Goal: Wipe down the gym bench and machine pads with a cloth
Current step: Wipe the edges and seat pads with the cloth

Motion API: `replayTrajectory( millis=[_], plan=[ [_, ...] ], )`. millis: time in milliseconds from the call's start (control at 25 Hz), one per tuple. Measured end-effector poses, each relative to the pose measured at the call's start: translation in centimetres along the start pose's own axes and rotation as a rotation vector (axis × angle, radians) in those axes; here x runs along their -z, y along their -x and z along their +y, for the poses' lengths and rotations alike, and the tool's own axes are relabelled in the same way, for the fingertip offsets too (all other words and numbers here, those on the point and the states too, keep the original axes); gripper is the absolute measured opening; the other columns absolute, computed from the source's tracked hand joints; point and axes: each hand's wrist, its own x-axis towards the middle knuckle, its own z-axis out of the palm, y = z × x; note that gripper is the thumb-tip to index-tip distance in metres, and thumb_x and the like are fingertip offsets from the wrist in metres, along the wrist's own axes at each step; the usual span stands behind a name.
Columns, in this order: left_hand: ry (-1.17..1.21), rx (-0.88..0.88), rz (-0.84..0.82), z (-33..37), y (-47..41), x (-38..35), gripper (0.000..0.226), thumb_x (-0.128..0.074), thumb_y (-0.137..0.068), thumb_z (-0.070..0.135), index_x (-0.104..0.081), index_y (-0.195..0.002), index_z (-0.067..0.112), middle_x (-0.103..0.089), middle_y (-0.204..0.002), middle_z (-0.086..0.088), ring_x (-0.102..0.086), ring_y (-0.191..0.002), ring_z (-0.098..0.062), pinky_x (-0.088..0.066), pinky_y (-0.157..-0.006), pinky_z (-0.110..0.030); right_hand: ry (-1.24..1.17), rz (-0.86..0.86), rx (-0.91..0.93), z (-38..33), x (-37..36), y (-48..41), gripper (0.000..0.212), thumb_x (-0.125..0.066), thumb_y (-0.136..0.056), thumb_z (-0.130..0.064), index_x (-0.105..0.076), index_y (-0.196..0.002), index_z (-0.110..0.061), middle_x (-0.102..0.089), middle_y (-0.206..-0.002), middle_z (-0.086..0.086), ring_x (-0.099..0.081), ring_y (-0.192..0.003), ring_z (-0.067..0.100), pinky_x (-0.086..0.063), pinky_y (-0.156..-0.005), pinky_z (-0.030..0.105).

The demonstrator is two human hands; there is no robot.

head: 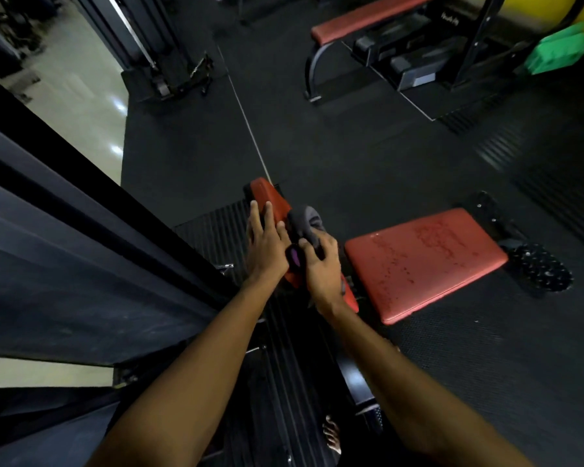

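- Fingers (312,251) of the right hand (322,267) curl round a bunched dark cloth (302,220), which is pressed to the narrow red pad (270,197).
- Left hand (267,244) lies flat on that pad, fingers straight.
- The cloth is judged soft and light; best held bunched in the palm.

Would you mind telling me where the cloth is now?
In the head view, the dark cloth is near the centre, held by the right hand on the narrow red pad, right of the left hand and left of the wide red seat.
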Motion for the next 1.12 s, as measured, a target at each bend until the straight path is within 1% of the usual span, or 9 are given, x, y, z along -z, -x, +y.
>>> replayTrajectory(
  millis=[120,200,280,400,520,640,800,1000,1120],
  plan=[
    [-0.093,-0.051,0.027,-0.4,0.2,-0.5,0.053,-0.033,-0.108,0.025,-0.02,-0.159,0.018,-0.004,-0.169,-0.005,0.002,-0.155,-0.023,-0.001,-0.125,-0.038,0.03,0.072,0.16,2.1,-0.1,2.4,0.031,-0.062,-0.098,-0.025,-0.063,-0.125,-0.011,-0.053,-0.129,0.004,-0.052,-0.123,0.011,-0.038,-0.104,0.018],
    [-0.107,-0.065,0.047,-0.4,0.5,-0.6,0.054,-0.032,-0.108,0.025,-0.019,-0.159,0.015,-0.005,-0.168,-0.006,0.005,-0.155,-0.021,0.004,-0.124,-0.034,0.068,0.147,0.082,4.7,0.4,1.2,0.034,-0.063,-0.098,-0.02,-0.063,-0.129,-0.006,-0.054,-0.128,0.007,-0.053,-0.124,0.02,-0.037,-0.105,0.023],
    [-0.091,-0.067,0.035,-0.4,0.5,-0.5,0.054,-0.03,-0.108,0.026,-0.018,-0.16,0.016,-0.004,-0.168,-0.005,0.006,-0.155,-0.02,0.003,-0.125,-0.035,0.072,0.19,-0.101,5.9,1.2,-0.3,0.035,-0.062,-0.099,-0.015,-0.061,-0.131,-0.001,-0.054,-0.128,0.015,-0.053,-0.126,0.032,-0.036,-0.106,0.028],
    [-0.072,-0.066,0.014,-0.4,0.5,-0.3,0.054,-0.03,-0.109,0.027,-0.016,-0.16,0.017,-0.002,-0.169,-0.004,0.007,-0.155,-0.019,0.002,-0.125,-0.036,-0.057,0.29,-0.416,4.9,0.7,-0.7,0.047,-0.059,-0.1,-0.028,-0.054,-0.142,-0.007,-0.045,-0.142,0.019,-0.045,-0.134,0.037,-0.034,-0.112,0.038],
    [-0.053,-0.07,0.028,-0.3,0.5,-0.5,0.053,-0.03,-0.109,0.024,-0.017,-0.16,0.015,-0.004,-0.168,-0.006,0.005,-0.155,-0.021,0.001,-0.125,-0.037,-0.127,0.391,-0.328,2.2,-1.8,2.0,0.049,-0.06,-0.101,-0.029,-0.051,-0.144,-0.009,-0.038,-0.15,0.016,-0.039,-0.139,0.032,-0.032,-0.113,0.037],
    [-0.034,-0.09,0.054,-0.4,0.5,-0.7,0.053,-0.032,-0.109,0.022,-0.02,-0.159,0.013,-0.007,-0.168,-0.008,0.003,-0.155,-0.023,-0.002,-0.125,-0.039,-0.257,0.422,-0.293,1.9,-3.5,4.7,0.057,-0.057,-0.103,-0.031,-0.038,-0.153,-0.011,-0.022,-0.159,0.013,-0.026,-0.147,0.025,-0.027,-0.121,0.041],
    [-0.048,-0.061,0.034,-0.3,0.6,-0.6,0.053,-0.03,-0.109,0.024,-0.019,-0.16,0.016,-0.004,-0.169,-0.004,0.005,-0.155,-0.019,-0.005,-0.126,-0.039,-0.254,0.568,-0.408,3.5,-3.2,1.5,0.056,-0.065,-0.099,-0.03,-0.046,-0.146,-0.005,-0.035,-0.15,0.023,-0.035,-0.141,0.04,-0.03,-0.115,0.041],
    [-0.046,-0.055,0.003,-0.2,1.0,-0.3,0.053,-0.027,-0.109,0.028,-0.016,-0.161,0.02,-0.001,-0.169,0.0,0.008,-0.154,-0.015,-0.007,-0.126,-0.04,-0.334,0.698,-0.611,3.9,-1.8,0.1,0.054,-0.065,-0.098,-0.033,-0.05,-0.145,-0.012,-0.036,-0.152,0.017,-0.041,-0.137,0.039,-0.035,-0.11,0.041],
    [-0.038,-0.078,0.051,-0.4,0.5,-0.7,0.053,-0.032,-0.109,0.023,-0.021,-0.159,0.014,-0.007,-0.168,-0.006,0.003,-0.155,-0.021,-0.006,-0.126,-0.04,-0.343,0.594,-0.42,2.4,-3.1,1.3,0.051,-0.068,-0.095,-0.022,-0.053,-0.142,-0.008,-0.044,-0.145,0.018,-0.043,-0.135,0.036,-0.037,-0.112,0.041]
  ],
)
